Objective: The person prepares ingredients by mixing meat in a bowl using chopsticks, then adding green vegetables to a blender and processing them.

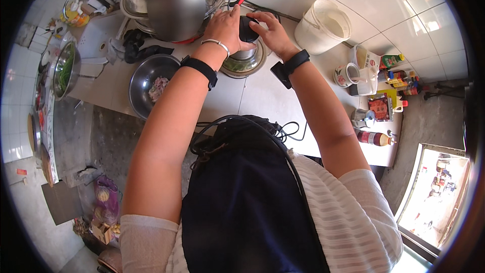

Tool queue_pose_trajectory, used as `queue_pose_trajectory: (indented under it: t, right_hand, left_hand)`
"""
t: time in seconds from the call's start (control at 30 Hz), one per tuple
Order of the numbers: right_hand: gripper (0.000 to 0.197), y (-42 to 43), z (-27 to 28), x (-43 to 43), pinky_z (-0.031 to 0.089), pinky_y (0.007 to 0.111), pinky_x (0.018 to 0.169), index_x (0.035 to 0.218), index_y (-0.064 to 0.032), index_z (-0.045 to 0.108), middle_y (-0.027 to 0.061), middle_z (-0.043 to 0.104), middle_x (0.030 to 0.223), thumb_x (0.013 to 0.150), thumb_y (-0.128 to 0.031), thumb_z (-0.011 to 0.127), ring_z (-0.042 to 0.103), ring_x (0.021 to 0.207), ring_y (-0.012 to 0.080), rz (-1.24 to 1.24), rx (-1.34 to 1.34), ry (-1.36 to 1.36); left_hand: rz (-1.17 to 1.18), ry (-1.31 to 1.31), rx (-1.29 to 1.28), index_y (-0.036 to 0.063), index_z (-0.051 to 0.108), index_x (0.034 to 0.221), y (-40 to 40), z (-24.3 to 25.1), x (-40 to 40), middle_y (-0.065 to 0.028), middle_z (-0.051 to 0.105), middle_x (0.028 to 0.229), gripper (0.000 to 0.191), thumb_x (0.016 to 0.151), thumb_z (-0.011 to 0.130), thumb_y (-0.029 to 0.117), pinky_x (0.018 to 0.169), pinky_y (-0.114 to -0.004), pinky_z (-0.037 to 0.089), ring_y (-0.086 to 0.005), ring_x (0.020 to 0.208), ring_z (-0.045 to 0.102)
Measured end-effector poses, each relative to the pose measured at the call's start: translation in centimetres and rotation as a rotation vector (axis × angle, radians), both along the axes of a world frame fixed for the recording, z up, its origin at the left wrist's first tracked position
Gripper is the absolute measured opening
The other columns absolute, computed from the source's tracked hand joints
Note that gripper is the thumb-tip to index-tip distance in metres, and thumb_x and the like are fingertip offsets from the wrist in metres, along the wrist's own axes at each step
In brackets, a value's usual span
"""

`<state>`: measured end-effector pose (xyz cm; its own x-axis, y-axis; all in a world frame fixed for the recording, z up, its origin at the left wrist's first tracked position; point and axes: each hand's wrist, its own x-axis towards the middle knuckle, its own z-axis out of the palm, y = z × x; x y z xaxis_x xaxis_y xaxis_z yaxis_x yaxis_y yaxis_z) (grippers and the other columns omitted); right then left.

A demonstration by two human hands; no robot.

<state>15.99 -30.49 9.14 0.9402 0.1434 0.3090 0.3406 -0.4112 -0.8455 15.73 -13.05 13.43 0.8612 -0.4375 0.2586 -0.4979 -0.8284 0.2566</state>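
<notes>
My left hand and my right hand grip the black-topped motor head of what looks like an electric food chopper. Its silver lower part rests upright on a round lidded bowl with a clear rim, standing on the tiled counter. What this bowl contains cannot be made out. The fingers of both hands curve around the head from either side, thumbs toward me. To the left of it, partly behind my left forearm, a stainless steel bowl holds chopped raw meat.
A large steel pot with lids stands behind my left hand. At the back right is a white plastic bucket. Several sauce bottles and jars line the counter's right end. Black cables hang near the front edge. Green vegetables fill a bowl at far left.
</notes>
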Motion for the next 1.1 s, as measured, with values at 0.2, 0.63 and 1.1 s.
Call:
queue_pose_trajectory:
  t: [0.2,0.63,1.1]
  right_hand:
    - [0.032,1.2,-0.4,0.8,0.040,0.039,0.099,0.113,-0.0096,0.066,0.0167,0.058,0.114,0.083,-0.022,0.061,0.050,0.114,0.0332,-0.063,-0.042,0.010]
    - [0.034,1.1,-0.3,0.5,0.040,0.041,0.099,0.111,-0.0125,0.068,0.0168,0.057,0.120,0.081,-0.028,0.064,0.049,0.114,0.0350,-0.112,-0.084,0.001]
    - [0.034,1.3,-0.2,0.3,0.039,0.041,0.100,0.111,-0.0111,0.068,0.0159,0.058,0.118,0.082,-0.028,0.063,0.048,0.116,0.0340,-0.138,-0.062,0.044]
  left_hand:
    - [0.016,0.056,0.011,-0.0042,0.034,0.135,0.2,0.3,-0.1,-0.0223,0.057,0.120,0.107,0.056,0.086,0.046,0.105,-0.039,0.038,-0.0358,0.115,0.052]
    - [0.007,0.057,0.026,-0.0050,0.034,0.135,0.2,0.3,0.1,-0.0218,0.057,0.122,0.108,0.056,0.086,0.047,0.106,-0.038,0.037,-0.0347,0.116,0.051]
    - [0.032,0.014,0.064,-0.0061,0.034,0.136,0.0,0.2,0.0,-0.0179,0.059,0.122,0.113,0.054,0.085,0.052,0.105,-0.035,0.037,-0.0318,0.117,0.051]
